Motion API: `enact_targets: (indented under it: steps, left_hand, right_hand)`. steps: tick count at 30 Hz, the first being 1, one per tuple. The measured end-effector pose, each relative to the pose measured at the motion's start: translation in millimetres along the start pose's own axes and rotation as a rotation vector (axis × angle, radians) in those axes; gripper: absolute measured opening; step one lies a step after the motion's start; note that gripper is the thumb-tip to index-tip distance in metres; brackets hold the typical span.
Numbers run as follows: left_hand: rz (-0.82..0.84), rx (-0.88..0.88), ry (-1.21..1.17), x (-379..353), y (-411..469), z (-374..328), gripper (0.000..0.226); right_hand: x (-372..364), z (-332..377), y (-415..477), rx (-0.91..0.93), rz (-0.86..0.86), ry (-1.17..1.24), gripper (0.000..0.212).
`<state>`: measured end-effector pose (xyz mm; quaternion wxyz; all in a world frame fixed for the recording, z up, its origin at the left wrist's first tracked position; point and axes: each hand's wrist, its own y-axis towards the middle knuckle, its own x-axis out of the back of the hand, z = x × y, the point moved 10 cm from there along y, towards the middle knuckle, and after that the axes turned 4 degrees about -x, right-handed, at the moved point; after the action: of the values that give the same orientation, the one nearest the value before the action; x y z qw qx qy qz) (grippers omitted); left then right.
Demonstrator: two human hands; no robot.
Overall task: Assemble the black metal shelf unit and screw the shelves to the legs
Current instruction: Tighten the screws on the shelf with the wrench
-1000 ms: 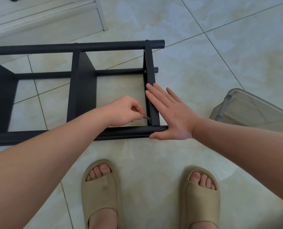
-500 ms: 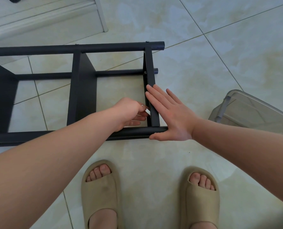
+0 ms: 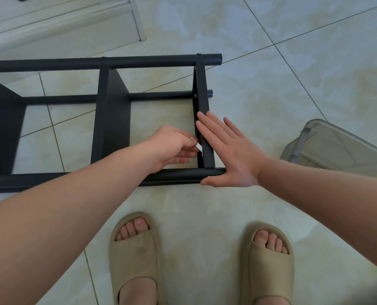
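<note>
where the shelf unit lies, pale tiles spread.

The left hand hides whatever it holds; shelf unit cropped left.

I record a pale, glossy tiled floor with thin grout lines. The black shelf unit lies on its side directly on the tiles, its legs running left to right. A translucent plastic bin rests to its right, apart from it. The left sandal and right sandal, both tan, stand nearest me. White trim meets the tiles at upper left.
</note>
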<state>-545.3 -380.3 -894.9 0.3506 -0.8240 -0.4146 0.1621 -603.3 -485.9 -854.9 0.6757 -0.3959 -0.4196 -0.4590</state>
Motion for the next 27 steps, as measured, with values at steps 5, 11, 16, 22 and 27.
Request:
enact_targets:
  steps: [5,11,16,22,27]
  left_hand:
    - [0.002,0.008,0.003,-0.9,0.6,0.1,0.004]
    - [0.026,0.083,-0.037,-5.3,0.2,7.5,0.007]
    - [0.064,0.104,-0.034,-8.1,-1.6,9.1,0.011]
    - [0.093,0.08,0.044,-7.1,-1.1,7.2,0.011]
    - [0.14,0.068,0.11,-5.4,-1.0,7.9,0.012]
  right_hand:
    - [0.3,0.4,-0.2,-0.001,0.005,0.001,0.12]
    - [0.4,0.2,0.0,0.001,0.0,0.002,0.12]
    - [0.0,0.2,-0.2,0.005,-0.003,-0.003,0.12]
    - [-0.5,0.2,0.4,-0.002,0.01,-0.002,0.121]
    - [-0.3,0.4,0.1,-0.004,0.016,-0.009,0.121]
